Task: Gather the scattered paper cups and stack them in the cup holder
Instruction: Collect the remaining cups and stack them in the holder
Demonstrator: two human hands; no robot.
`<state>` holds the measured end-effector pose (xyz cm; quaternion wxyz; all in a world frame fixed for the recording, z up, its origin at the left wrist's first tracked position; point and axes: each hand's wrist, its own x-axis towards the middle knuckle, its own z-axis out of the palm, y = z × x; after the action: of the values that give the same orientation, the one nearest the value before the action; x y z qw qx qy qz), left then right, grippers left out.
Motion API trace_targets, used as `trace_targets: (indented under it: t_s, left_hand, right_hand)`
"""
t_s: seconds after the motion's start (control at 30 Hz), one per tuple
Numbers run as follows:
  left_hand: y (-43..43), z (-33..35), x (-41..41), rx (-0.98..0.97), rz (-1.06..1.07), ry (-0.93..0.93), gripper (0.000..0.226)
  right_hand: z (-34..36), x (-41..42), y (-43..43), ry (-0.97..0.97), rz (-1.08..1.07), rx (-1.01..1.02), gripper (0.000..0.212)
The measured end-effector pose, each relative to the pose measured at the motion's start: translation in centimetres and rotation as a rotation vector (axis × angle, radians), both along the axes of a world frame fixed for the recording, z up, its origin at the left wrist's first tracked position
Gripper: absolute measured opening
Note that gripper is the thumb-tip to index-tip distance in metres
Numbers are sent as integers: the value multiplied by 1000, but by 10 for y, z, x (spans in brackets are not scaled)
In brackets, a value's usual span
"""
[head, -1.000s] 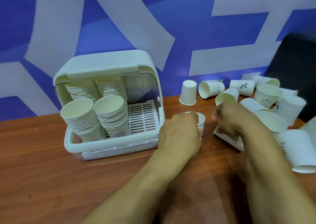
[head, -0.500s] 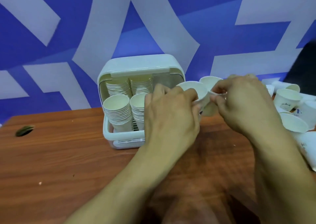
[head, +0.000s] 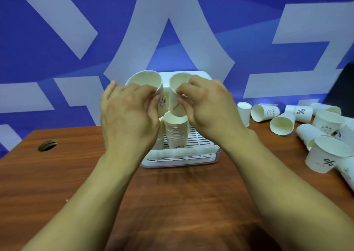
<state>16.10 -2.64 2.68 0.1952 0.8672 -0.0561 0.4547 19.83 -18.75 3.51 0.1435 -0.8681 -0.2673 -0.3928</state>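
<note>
My left hand grips one white paper cup, raised in front of the white cup holder. My right hand pinches a second paper cup, whose base hangs just above a stack of nested cups standing on the holder's slotted tray. Both held cups tilt with their mouths toward me. My hands hide the holder's left side and its other stacks.
Several loose paper cups lie scattered on the brown wooden table at the right, some upright, some on their sides. A round cable hole sits at the table's left. A blue and white wall stands behind.
Both hands have risen and shifted to directly in front of the holder, each carrying a cup; the two cups have separated, and the right one now hovers over a stack.
</note>
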Motion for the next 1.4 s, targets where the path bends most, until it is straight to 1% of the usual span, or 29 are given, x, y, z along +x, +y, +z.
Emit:
trace_targets:
  t_s: [0.1, 0.27, 0.37, 0.5, 0.6, 0.73, 0.87, 1.03, 1.13, 1.3, 1.4]
  left_hand:
    - [8, -5, 3, -8, 15, 14, 11]
    - [17, -15, 13, -31, 37, 18, 10]
    - [18, -22, 19, -36, 19, 5, 10]
    - [20, -29, 27, -43, -3, 1, 18]
    - [20, -36, 31, -44, -29, 1, 25]
    - [21, -47, 36, 10, -28, 34, 24]
    - [20, -56, 44, 58, -22, 144, 29]
    - [19, -74, 50, 74, -8, 280, 30]
    - [19, -82, 52, 65, -10, 289, 31]
    - [20, -86, 54, 110, -21, 302, 30]
    - [14, -86, 53, 86, -68, 250, 27]
  right_hand:
    - [-12, 12, 12, 52, 7, -85, 14]
    - [-34, 26, 20, 166, -14, -211, 19]
    - [-44, 30, 20, 223, -13, -219, 20]
    - [-59, 35, 25, 310, -13, -263, 26]
    - [-66, 38, 27, 334, -28, -206, 27]
    - [-72, 40, 28, 352, -41, -116, 25]
    - [-75, 41, 28, 357, -40, -59, 23]
    - [-77, 42, 27, 359, -37, -49, 24]
    - [-78, 41, 28, 348, -32, -42, 25]
    - [-78, 39, 27, 340, -27, -45, 26]
    - [-74, 32, 23, 314, -17, -26, 25]
